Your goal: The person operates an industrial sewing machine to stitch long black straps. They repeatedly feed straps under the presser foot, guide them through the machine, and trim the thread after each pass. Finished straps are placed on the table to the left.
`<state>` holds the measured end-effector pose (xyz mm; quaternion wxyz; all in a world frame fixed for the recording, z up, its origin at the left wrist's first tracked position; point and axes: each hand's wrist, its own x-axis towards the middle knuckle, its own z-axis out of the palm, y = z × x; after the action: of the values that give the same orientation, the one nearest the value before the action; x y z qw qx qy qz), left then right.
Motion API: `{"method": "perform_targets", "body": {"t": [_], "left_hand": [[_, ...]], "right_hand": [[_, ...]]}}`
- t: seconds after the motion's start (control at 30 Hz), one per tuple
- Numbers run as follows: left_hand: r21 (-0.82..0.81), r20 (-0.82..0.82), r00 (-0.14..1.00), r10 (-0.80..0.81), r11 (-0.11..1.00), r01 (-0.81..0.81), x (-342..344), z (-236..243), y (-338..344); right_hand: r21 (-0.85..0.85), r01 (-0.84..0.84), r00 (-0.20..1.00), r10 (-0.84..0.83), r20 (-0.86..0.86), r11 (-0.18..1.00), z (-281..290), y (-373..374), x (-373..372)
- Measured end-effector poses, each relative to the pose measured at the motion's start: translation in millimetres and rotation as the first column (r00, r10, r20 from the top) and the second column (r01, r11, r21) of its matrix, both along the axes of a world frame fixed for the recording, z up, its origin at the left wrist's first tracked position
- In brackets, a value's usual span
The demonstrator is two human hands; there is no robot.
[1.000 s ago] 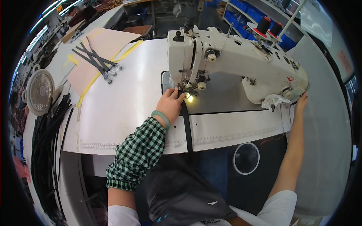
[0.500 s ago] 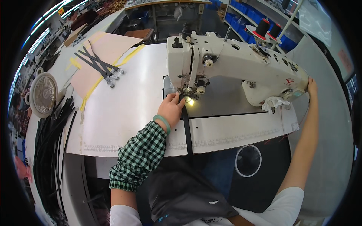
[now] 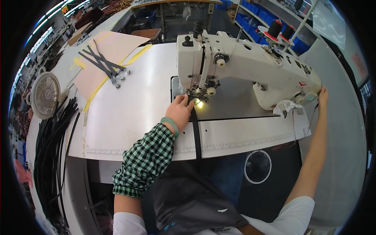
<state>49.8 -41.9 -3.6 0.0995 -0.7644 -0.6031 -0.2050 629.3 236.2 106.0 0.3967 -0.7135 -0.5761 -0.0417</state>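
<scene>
Head view. Your left hand (image 3: 181, 111) lay on the white sewing table (image 3: 133, 105), wrist wrapped by a pale green bangle (image 3: 170, 126) and forearm covered by a green-and-black checked sleeve guard (image 3: 145, 159). Its fingers (image 3: 187, 102) were drawn close together, tips pressed down on the near end of a narrow black strap (image 3: 195, 131) just in front of the needle area of the cream-white industrial sewing machine (image 3: 243, 66). The strap ran straight from under the presser foot, beside your fingertips on their right, across the table's front edge and down over it toward your lap. A small lamp (image 3: 199, 102) glowed at the needle, touching distance from your fingertips.

Your right hand (image 3: 323, 95) reached to the far right end of the machine, at the handwheel; fingers rested against the housing, and whether they gripped anything could not be told. A crumpled white cloth (image 3: 288, 105) hung under that end.

Elsewhere on the table: a pinkish paper sheet (image 3: 105, 55) with several grey straps fitted with metal clips (image 3: 105, 64), edged by yellow tape (image 3: 98, 88). At the left, a small white round fan (image 3: 45, 95) and a bundle of loose black straps (image 3: 51, 156). Two black thread spools (image 3: 281, 29) stood behind the machine.
</scene>
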Motion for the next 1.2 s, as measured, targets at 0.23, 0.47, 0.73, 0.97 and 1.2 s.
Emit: {"method": "perform_targets", "body": {"t": [0.23,0.47,0.73,0.97,1.2], "left_hand": [[-0.016,0.036,0.999,0.021,1.0,-0.02,-6,4,-4],[-0.021,0.038,0.999,0.023,1.0,-0.022,-1,9,-2],[0.0,0.073,0.997,-0.001,1.0,0.001,1,7,6],[0.013,0.066,0.998,-0.006,1.0,0.005,-7,2,6],[0.015,0.06,0.998,-0.023,1.0,0.022,-10,-2,7]], "right_hand": [[0.008,-0.109,0.92,0.104,-0.378,0.994,-18,-19,-35],[0.293,-0.09,0.67,0.276,-0.689,0.952,-23,-26,-45],[0.104,-0.037,0.999,0.033,0.038,0.994,28,5,-20],[-0.043,-0.029,0.987,0.036,0.159,0.999,23,35,-5],[-0.092,0.166,0.984,-0.158,0.083,0.982,1,59,20]]}}
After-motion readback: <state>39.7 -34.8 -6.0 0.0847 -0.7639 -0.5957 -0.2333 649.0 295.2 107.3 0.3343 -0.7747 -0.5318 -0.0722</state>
